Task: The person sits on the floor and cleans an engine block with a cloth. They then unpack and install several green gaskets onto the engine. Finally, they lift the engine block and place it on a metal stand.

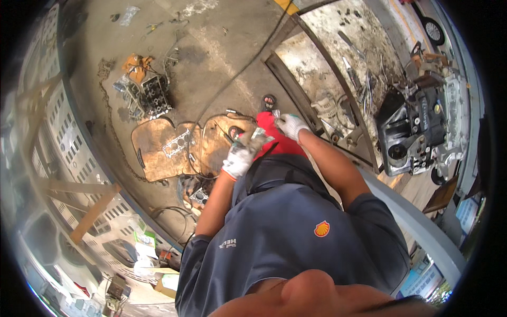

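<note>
My left hand (242, 154), in a white knit glove with dirty fingers, is closed in front of my red trousers (282, 138). At its fingertips is a small, pale, crinkled piece (259, 133) that resembles a plastic packet. To the right, my right hand (289, 127), in a similar glove, has its fingers curled together. A tiny whitish bit (276, 113) shows at those fingertips, too small to name. The two hands are slightly apart.
Flattened cardboard (153, 141) on the floor bears a metal gasket (177, 143). Beyond it sits an engine block (153, 95). A cable (232, 79) crosses the floor. At right, a worktable (311, 58) carries scattered tools, beside an engine with a black cover (404, 124).
</note>
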Motion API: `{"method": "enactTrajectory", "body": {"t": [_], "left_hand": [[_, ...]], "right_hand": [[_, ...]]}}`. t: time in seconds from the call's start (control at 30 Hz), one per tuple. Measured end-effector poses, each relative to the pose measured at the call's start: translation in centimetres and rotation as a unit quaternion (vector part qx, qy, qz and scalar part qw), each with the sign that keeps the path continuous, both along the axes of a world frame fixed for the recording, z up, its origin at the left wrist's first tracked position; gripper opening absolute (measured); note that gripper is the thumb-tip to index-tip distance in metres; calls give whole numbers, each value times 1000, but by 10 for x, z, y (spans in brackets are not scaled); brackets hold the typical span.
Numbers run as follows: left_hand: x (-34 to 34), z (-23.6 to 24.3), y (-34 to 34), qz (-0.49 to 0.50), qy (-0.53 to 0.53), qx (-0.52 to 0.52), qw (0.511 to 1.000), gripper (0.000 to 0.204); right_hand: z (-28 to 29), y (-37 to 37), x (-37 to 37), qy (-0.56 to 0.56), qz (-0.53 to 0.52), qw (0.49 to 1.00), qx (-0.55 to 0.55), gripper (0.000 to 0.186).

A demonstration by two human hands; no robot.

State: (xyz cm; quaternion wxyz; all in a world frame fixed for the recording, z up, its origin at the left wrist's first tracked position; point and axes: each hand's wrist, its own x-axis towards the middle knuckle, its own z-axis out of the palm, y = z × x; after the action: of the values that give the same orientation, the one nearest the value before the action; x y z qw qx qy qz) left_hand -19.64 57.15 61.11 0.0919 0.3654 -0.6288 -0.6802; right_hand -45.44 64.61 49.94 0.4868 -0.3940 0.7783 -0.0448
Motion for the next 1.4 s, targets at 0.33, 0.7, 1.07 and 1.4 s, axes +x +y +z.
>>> {"method": "enactTrajectory", "body": {"t": [0.33, 0.7, 1.07, 1.4], "left_hand": [[40, -14, -21, 245, 179, 224, 926, 23], [13, -48, -5, 131, 106, 81, 983, 15], [-64, 1, -11, 12, 81, 119, 990, 14], [-213, 110, -11, -72, 182, 103, 975, 15]], "right_hand": [[2, 26, -33, -251, -299, 916, 93, 31], [145, -22, 54, -231, -102, 947, -197, 46], [179, 16, -9, -53, -51, 960, -271, 40], [271, 60, -100, 64, -178, 840, -509, 18]]}}
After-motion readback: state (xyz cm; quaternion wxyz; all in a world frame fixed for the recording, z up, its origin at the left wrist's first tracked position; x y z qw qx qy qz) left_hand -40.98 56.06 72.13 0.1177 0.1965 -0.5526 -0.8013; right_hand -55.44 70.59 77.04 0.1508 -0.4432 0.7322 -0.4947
